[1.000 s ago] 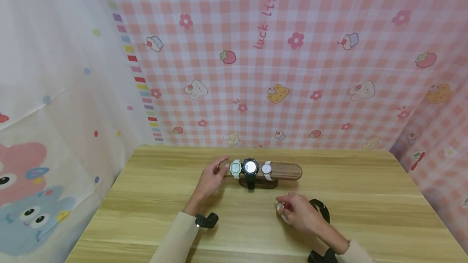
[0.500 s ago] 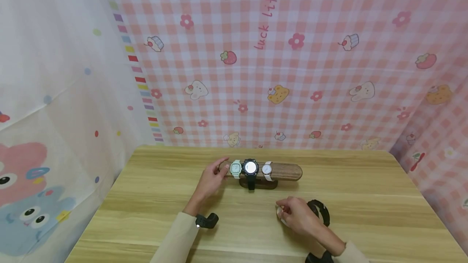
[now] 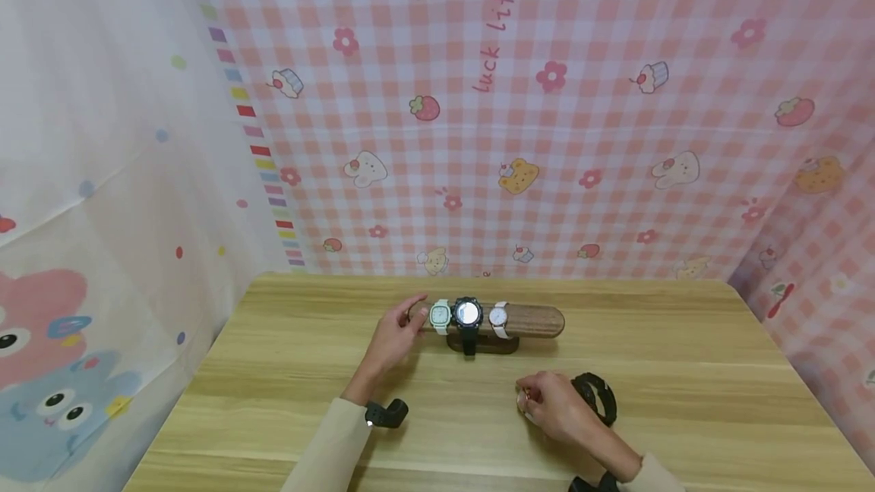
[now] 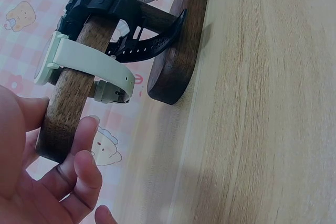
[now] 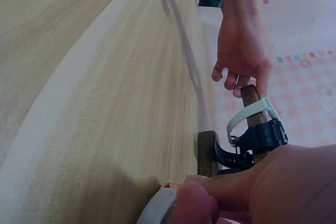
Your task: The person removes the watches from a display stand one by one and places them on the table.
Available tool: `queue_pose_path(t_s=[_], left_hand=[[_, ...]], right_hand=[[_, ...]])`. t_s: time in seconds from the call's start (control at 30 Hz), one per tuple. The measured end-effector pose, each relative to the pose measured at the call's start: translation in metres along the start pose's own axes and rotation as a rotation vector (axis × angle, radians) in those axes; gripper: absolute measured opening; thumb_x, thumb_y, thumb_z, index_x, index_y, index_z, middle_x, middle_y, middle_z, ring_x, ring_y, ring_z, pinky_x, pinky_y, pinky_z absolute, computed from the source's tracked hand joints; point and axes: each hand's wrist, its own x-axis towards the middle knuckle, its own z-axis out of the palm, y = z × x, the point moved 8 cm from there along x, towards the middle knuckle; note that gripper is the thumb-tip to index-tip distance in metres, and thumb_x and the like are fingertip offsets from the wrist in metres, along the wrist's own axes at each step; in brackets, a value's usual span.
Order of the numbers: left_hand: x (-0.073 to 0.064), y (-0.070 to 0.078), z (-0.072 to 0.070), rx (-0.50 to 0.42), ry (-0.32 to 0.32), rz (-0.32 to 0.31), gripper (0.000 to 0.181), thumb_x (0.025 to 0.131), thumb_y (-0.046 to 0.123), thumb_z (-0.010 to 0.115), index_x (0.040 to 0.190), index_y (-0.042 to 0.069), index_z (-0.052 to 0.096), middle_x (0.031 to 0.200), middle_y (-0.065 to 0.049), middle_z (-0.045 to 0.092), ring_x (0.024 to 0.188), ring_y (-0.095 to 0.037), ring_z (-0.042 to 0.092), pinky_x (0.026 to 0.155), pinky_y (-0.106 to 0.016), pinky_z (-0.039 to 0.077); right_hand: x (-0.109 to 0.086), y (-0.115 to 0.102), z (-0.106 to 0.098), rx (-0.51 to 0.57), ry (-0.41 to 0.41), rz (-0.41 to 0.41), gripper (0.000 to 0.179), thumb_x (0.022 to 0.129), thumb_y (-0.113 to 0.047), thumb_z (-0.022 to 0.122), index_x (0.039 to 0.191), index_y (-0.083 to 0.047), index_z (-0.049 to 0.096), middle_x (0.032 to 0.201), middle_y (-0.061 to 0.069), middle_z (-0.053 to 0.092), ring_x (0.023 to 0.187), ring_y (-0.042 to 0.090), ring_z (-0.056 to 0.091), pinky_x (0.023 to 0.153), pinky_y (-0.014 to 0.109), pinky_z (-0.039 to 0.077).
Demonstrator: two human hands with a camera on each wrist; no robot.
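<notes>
My left hand (image 3: 396,334) holds the left end of a wooden watch stand (image 3: 536,321), thumb on one side and fingers curled on the other. Three watches are strapped on its bar: a pale green watch (image 3: 440,314) nearest that hand, a black watch (image 3: 468,313), and a white-strapped watch (image 3: 498,316). Over the table in front of the stand, my right hand (image 3: 557,405) pinches another watch (image 3: 522,399), whose pale strap (image 5: 159,205) shows in the right wrist view. Fingers cover most of this watch.
A second black watch (image 3: 584,386) with a looped strap stands on the wooden table (image 3: 437,446), just right of my right hand and partly behind it. Beyond the table's back edge hangs a pink checked cloth (image 3: 437,143). The stand's right end has bare wood.
My right hand has shifted slightly down, towards my body, with the pinched watch, which shows less than before. My left hand and the stand stay put.
</notes>
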Motion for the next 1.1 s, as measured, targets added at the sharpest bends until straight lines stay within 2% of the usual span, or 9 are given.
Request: queue_pose_path(t_s=[0.17, 0.27, 0.43, 0.57, 0.73, 0.9, 1.1], left_hand=[[0.0, 0.0, 0.0, 0.002, 0.004, -0.01, 0.041, 0.103, 0.024, 0.055, 0.142, 0.013, 0.054, 0.094, -0.011, 0.062, 0.08, -0.031, 0.067, 0.066, -0.031, 0.052], [0.0, 0.0, -0.001, 0.006, 0.007, -0.014, 0.04, 0.103, 0.024, 0.055, 0.142, 0.014, 0.055, 0.095, -0.011, 0.062, 0.081, -0.031, 0.067, 0.065, -0.03, 0.052], [0.0, 0.0, -0.001, 0.008, 0.011, -0.016, 0.04, 0.103, 0.024, 0.055, 0.142, 0.015, 0.055, 0.089, -0.01, 0.061, 0.081, -0.032, 0.067, 0.064, -0.029, 0.05], [-0.001, 0.0, -0.002, 0.013, 0.011, -0.018, 0.039, 0.103, 0.024, 0.055, 0.141, 0.015, 0.056, 0.089, -0.01, 0.06, 0.081, -0.032, 0.067, 0.062, -0.029, 0.049], [-0.001, 0.001, -0.001, 0.013, 0.004, -0.011, 0.04, 0.103, 0.024, 0.055, 0.142, 0.014, 0.055, 0.092, -0.01, 0.061, 0.082, -0.032, 0.067, 0.063, -0.028, 0.049], [0.0, 0.002, -0.001, 0.023, 0.001, 0.0, 0.04, 0.103, 0.024, 0.055, 0.141, 0.014, 0.055, 0.089, -0.009, 0.061, 0.08, -0.033, 0.067, 0.06, -0.026, 0.047], [0.0, 0.002, -0.001, 0.029, 0.002, 0.005, 0.04, 0.103, 0.024, 0.055, 0.141, 0.013, 0.056, 0.083, -0.008, 0.059, 0.079, -0.033, 0.067, 0.058, -0.025, 0.046]], right_hand=[[0.0, 0.001, 0.0, 0.002, -0.005, 0.001, 0.019, 0.088, 0.005, 0.064, 0.106, 0.006, 0.071, 0.073, 0.001, 0.059, 0.037, 0.005, 0.051, 0.04, 0.023, 0.042], [0.0, 0.002, 0.0, 0.01, -0.016, 0.016, 0.023, 0.089, 0.003, 0.065, 0.111, 0.008, 0.07, 0.073, 0.001, 0.062, 0.038, 0.006, 0.051, 0.042, 0.023, 0.043], [0.0, 0.003, 0.0, 0.027, -0.04, 0.043, 0.024, 0.091, 0.001, 0.064, 0.113, 0.005, 0.07, 0.075, 0.001, 0.065, 0.037, 0.007, 0.049, 0.039, 0.024, 0.042], [0.0, 0.001, -0.005, -0.021, -0.02, 0.039, 0.022, 0.088, 0.0, 0.067, 0.109, 0.004, 0.071, 0.073, -0.001, 0.065, 0.05, 0.005, 0.052, 0.046, 0.022, 0.043], [0.0, -0.002, -0.019, -0.046, 0.022, 0.086, 0.033, 0.083, 0.002, 0.072, 0.115, 0.007, 0.069, 0.075, -0.001, 0.064, 0.06, 0.009, 0.054, 0.051, 0.022, 0.043], [0.003, -0.006, -0.035, -0.061, 0.057, 0.106, 0.035, 0.086, -0.003, 0.074, 0.119, 0.004, 0.067, 0.078, 0.0, 0.062, 0.066, 0.01, 0.056, 0.053, 0.024, 0.044], [0.01, -0.011, -0.053, -0.024, 0.109, 0.076, 0.034, 0.088, -0.006, 0.073, 0.12, 0.003, 0.066, 0.083, 0.003, 0.063, 0.06, 0.012, 0.056, 0.048, 0.025, 0.046]])
